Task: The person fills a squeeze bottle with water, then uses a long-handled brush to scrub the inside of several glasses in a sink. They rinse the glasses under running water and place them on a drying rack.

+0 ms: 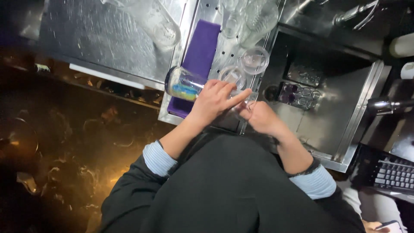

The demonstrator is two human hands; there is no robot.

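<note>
Dim bar, steel counter [108, 39], sink [345, 103], amber-lit dark floor [64, 172]

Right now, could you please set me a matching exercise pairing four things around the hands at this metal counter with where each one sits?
Things:
1. purple mat
2. glass with a blue and yellow print
3. keyboard
4. left hand

Places:
A. far right, low in the view
B. flat on the perforated tray, beside the clear glasses
C. lying on its side at the mat's near end
D. fingers stretched toward the right hand

Pairs: 1-B, 2-C, 3-A, 4-D
</note>
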